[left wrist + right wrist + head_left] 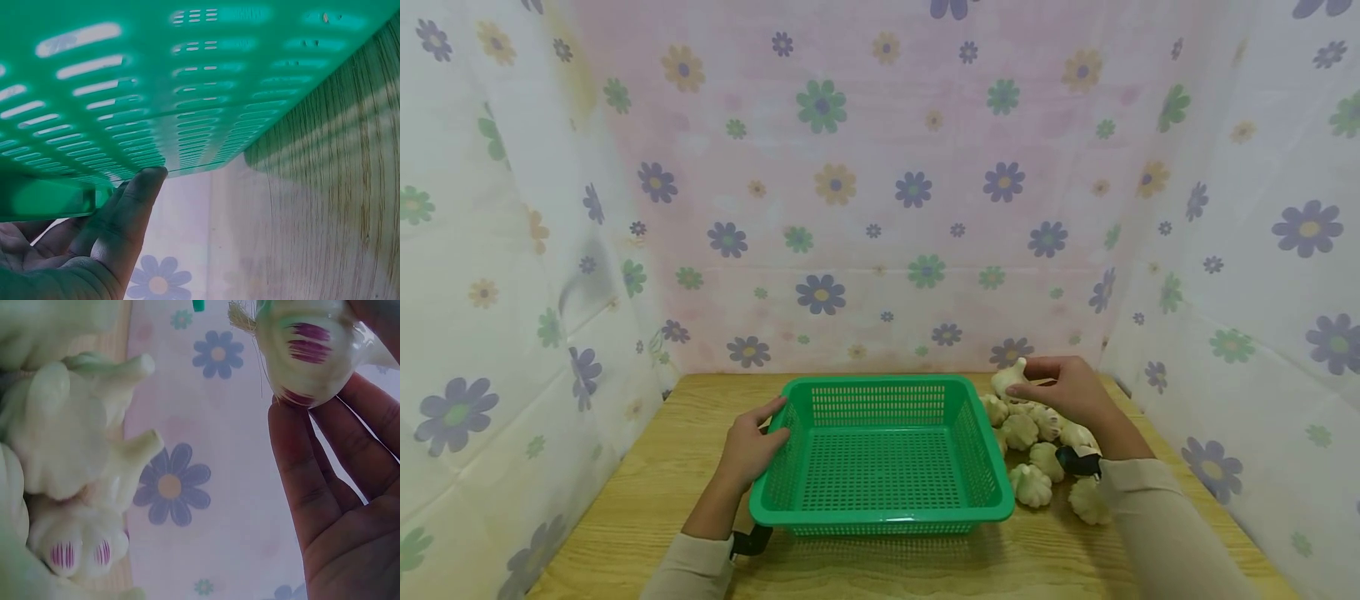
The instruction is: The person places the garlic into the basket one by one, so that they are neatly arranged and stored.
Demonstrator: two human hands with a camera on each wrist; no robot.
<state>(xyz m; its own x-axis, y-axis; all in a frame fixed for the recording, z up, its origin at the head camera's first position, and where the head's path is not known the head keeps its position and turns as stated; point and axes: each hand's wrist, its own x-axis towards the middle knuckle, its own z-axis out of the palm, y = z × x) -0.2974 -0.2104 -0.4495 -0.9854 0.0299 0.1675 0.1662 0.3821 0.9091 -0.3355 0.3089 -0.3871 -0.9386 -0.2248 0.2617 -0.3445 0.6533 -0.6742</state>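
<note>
A green plastic basket (880, 517) with slotted walls stands on the table with no contents showing. At its left rim my left hand (751, 446) grips the edge, thumb over the inside and fingers against the outer wall; in the left wrist view the fingers (128, 219) lie along the slotted side. My right hand (1070, 390) pinches a garlic bulb (1008, 380) between thumb and fingers, raised above the pile. The right wrist view shows that bulb (306, 353) with purple streaks and a tuft of roots. Below the hand lies a pile of garlic bulbs (1021, 432).
The wooden table (677, 475) carries the basket and, right of it, several garlic bulbs (62, 431). One bulb (1088, 500) lies near the right sleeve. Flower-printed cloth (880, 208) encloses the table at the back and both sides.
</note>
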